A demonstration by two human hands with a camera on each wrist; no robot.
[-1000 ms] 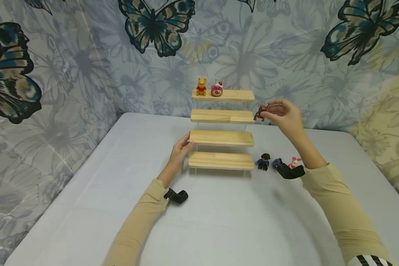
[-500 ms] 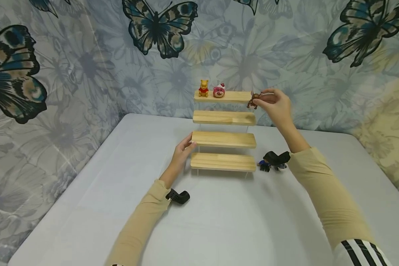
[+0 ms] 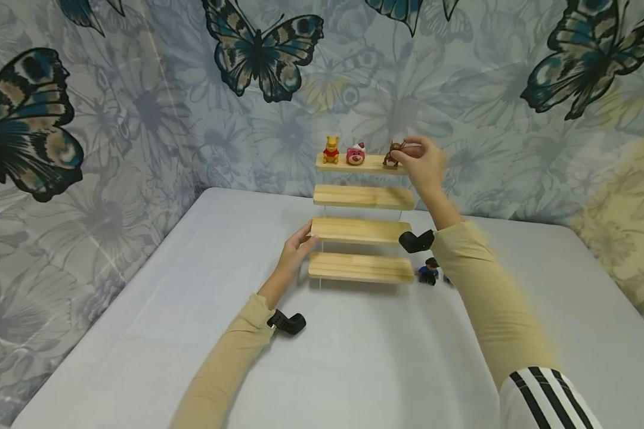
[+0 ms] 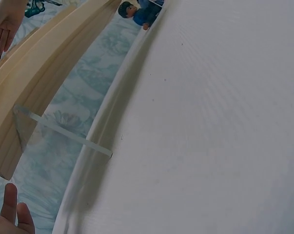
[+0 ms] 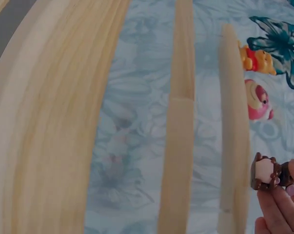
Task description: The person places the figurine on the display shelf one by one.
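Observation:
My right hand [image 3: 424,167] pinches a small brown figurine [image 3: 390,156] at the right part of the top board of a four-tier wooden display stand [image 3: 361,267]. In the right wrist view, the brown figurine [image 5: 264,171] shows a pale flat face, close beside the top board [image 5: 234,146]; whether it bears on the wood I cannot tell. Left of it sit a Winnie the Pooh figurine [image 3: 331,150] and a pink bear-head figurine [image 3: 356,154]. My left hand [image 3: 290,262] holds the left end of the second board from the bottom, thumb in front; its other fingers [image 4: 9,202] are partly out of view.
A toy figure in blue with a dark cap [image 3: 428,271] stands on the white table [image 3: 354,357], right of the lowest board. Another small toy behind it is mostly hidden by the right sleeve [image 3: 488,292]. A butterfly-patterned backdrop [image 3: 279,131] rises behind the table.
My right hand has carried the brown figurine up and left, from beside the second-highest board to the top board. My left hand stays at the stand's left side.

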